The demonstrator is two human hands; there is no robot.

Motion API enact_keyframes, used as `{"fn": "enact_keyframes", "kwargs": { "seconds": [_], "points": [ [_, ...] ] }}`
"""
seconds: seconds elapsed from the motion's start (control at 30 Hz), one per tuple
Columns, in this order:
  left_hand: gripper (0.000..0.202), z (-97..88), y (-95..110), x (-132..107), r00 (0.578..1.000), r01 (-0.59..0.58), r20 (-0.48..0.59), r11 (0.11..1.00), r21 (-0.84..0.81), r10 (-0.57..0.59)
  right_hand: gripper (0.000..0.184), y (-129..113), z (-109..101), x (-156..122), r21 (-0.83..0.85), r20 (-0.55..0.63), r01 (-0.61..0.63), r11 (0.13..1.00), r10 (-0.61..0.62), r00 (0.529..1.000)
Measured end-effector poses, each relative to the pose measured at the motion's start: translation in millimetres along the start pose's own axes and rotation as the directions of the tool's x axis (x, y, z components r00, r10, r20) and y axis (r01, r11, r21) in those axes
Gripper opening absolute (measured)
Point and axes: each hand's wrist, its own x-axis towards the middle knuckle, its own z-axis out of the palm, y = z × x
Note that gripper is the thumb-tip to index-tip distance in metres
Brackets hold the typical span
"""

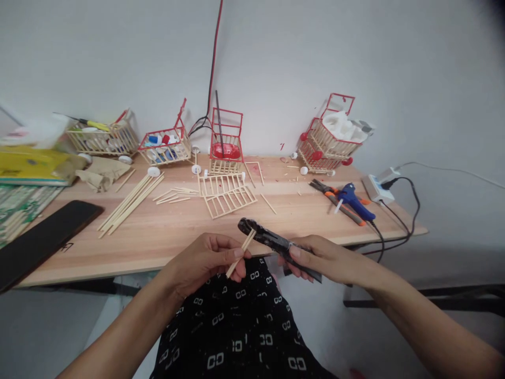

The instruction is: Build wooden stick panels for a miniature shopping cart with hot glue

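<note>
Pinching a wooden stick [245, 246], left hand [209, 260] angles it up-right over the lap | right hand [319, 259] grips pliers [276, 243], jaws at the stick's upper tip | wooden table [158, 237] just beyond.

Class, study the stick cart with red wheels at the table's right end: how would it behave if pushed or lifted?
The cart would probably roll easily, as it sits on round wheels. It looks light, being thin sticks and a slim red frame. It might tip, with white pieces piled high inside.
</note>
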Motion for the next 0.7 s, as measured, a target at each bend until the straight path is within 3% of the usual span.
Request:
{"fn": "enact_keyframes", "kwargs": {
  "seconds": [0.7],
  "points": [
    [0.021,2.7,3.4,-2.2,0.999,-0.005,-0.044,0.994,0.11,0.01,0.042,-4.3,6.9,-3.3,-0.145,-0.112,-0.004,0.989,-0.013,0.994]
  ]
}}
